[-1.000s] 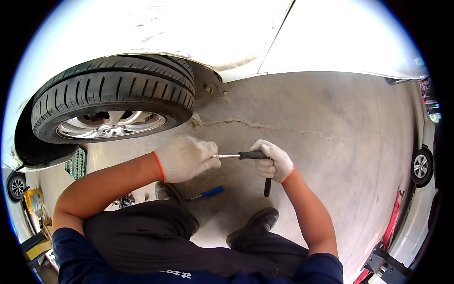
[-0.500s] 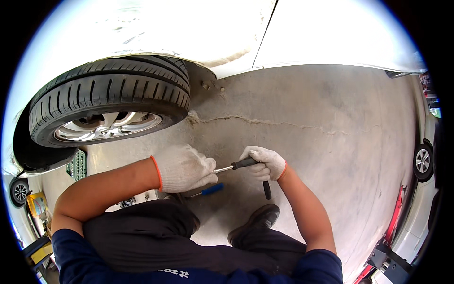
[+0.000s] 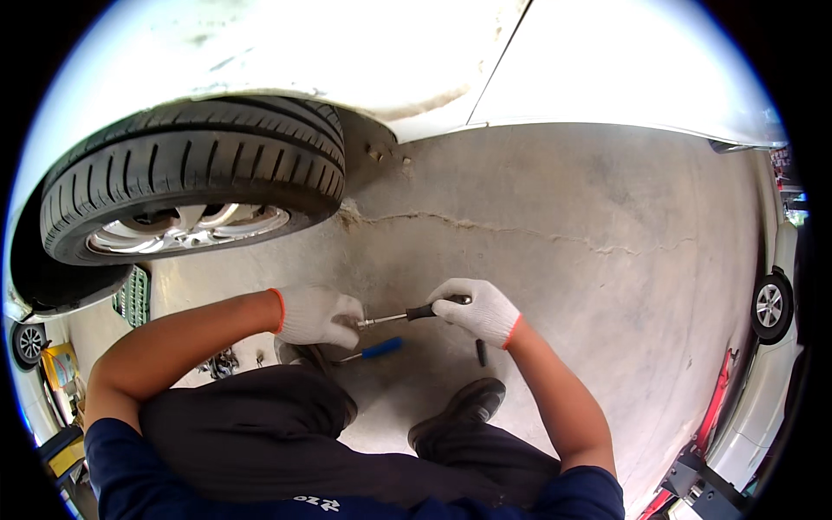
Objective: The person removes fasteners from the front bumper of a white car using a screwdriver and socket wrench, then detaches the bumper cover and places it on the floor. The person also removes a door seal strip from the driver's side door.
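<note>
Both my hands wear white knit gloves with orange cuffs. Between them lies a screwdriver-style driver with a black handle and a thin metal shaft, held nearly level. My right hand is closed round the handle, whose butt end shows between thumb and fingers. At the other end, my left hand pinches the shaft's tip; its fingers partly hide what sits there. Below them on the floor lie a blue-handled screwdriver and a short black handle-like piece.
A car wheel under a white car body stands at upper left. A green tool case and small metal parts lie to the left. My shoes rest on concrete with a crack. Red lift equipment is at right.
My right hand has turned over and now grips farther back on the driver's handle. My left hand has shifted slightly left, baring more shaft. The view has moved a little.
</note>
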`<state>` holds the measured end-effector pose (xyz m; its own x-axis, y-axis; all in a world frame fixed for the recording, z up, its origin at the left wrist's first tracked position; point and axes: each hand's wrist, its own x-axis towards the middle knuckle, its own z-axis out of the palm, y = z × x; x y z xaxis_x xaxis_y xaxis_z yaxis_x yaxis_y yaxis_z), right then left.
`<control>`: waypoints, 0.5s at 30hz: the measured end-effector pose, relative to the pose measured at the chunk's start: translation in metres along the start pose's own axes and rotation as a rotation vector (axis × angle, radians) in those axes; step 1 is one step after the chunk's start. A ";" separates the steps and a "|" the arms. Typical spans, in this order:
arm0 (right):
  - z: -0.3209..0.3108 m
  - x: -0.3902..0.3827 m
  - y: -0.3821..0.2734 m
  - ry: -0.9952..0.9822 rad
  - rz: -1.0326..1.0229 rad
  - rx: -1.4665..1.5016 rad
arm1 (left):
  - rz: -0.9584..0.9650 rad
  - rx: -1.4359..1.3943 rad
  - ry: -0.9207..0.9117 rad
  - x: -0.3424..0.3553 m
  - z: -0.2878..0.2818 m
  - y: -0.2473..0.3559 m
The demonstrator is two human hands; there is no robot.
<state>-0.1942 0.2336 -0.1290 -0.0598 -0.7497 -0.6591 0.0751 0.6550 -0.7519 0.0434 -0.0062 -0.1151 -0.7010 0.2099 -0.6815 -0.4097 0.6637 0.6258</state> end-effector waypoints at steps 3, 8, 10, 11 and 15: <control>-0.017 -0.009 -0.015 -0.227 -0.034 0.005 | -0.126 0.106 -0.190 -0.007 0.027 -0.040; -0.037 0.036 0.113 0.122 0.012 0.348 | -0.260 0.325 -0.183 0.012 0.025 -0.060; -0.024 0.050 0.116 0.483 0.114 -0.176 | -0.262 0.256 -0.070 0.006 0.016 -0.057; -0.026 0.046 0.119 0.426 -0.003 -0.184 | -0.260 0.222 -0.013 0.005 0.012 -0.056; -0.049 0.035 0.100 0.027 0.014 0.245 | -0.247 0.262 0.074 0.006 0.022 -0.070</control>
<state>-0.2379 0.2780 -0.2283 -0.0834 -0.7358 -0.6721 0.3150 0.6204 -0.7183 0.0812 -0.0356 -0.1713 -0.6436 -0.0258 -0.7650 -0.4153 0.8513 0.3207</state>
